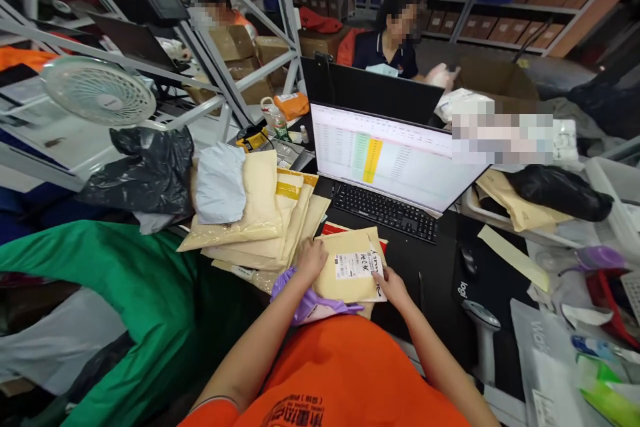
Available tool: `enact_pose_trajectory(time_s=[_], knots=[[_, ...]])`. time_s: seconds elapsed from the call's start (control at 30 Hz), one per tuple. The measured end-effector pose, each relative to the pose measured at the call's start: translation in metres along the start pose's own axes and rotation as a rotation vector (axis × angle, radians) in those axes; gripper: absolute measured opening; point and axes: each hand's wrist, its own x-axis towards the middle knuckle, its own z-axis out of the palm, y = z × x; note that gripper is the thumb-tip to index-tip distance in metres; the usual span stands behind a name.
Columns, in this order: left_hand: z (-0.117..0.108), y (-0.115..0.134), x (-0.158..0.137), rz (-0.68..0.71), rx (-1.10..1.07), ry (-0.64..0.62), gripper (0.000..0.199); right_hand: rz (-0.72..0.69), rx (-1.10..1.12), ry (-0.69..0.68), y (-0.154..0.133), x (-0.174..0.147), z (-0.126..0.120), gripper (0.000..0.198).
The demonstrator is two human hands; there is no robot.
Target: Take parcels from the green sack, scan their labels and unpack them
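Note:
A tan padded envelope [330, 283] with a white printed label and black handwriting lies in front of me at the desk's near edge. My left hand [313, 260] is closed on its left edge, fingers curled. At the right edge my right hand [394, 288] pinches it, thumb close to the label. Under the envelope's lower left side is a purple plastic mailer [305, 307]. Something red and flat [333, 229] shows just behind it. To the left rises a pile of tan padded envelopes [263, 200], topped by a pale grey plastic mailer [220, 183].
A monitor [400, 153] and black keyboard [385, 210] stand ahead. On the right are a mouse [469, 260], a barcode scanner [483, 330] and white bins holding parcels. A black plastic bag [145, 170] and fan [100, 90] are left. Two people sit beyond the desk.

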Motion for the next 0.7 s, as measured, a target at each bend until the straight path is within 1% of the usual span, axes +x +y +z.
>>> enact_pose_trajectory(time_s=[0.07, 0.17, 0.27, 0.33, 0.43, 0.5, 0.57, 0.63, 0.67, 0.7], knots=[[0.002, -0.015, 0.004, -0.083, -0.060, -0.001, 0.049, 0.018, 0.074, -0.071, 0.001, -0.002, 0.004, 0.053], [-0.001, -0.034, 0.010, -0.130, -0.171, -0.018, 0.061, 0.036, 0.282, -0.191, -0.006, -0.014, 0.000, 0.066], [-0.005, -0.045, 0.013, -0.197, -0.311, -0.033, 0.073, 0.035, 0.561, -0.298, -0.023, -0.036, -0.015, 0.066], [-0.006, -0.046, 0.014, -0.215, -0.431, -0.071, 0.077, 0.022, 0.639, -0.324, -0.035, -0.050, -0.026, 0.060], [-0.009, -0.040, 0.013, -0.159, -0.622, -0.150, 0.073, 0.035, 0.668, -0.323, -0.049, -0.065, -0.038, 0.056], [-0.013, -0.033, 0.011, -0.128, -0.771, -0.212, 0.074, 0.057, 0.690, -0.301, -0.052, -0.070, -0.043, 0.055], [-0.020, -0.023, 0.008, -0.137, -0.967, -0.304, 0.075, 0.087, 0.725, -0.271, -0.051, -0.074, -0.047, 0.053], [-0.027, -0.012, 0.006, -0.160, -1.139, -0.388, 0.070, 0.113, 0.764, -0.236, -0.049, -0.078, -0.050, 0.052], [-0.029, -0.006, 0.005, -0.162, -1.188, -0.401, 0.067, 0.118, 0.778, -0.216, -0.048, -0.081, -0.051, 0.052], [-0.031, 0.001, 0.004, -0.155, -1.205, -0.385, 0.063, 0.117, 0.785, -0.197, -0.049, -0.085, -0.053, 0.052]])
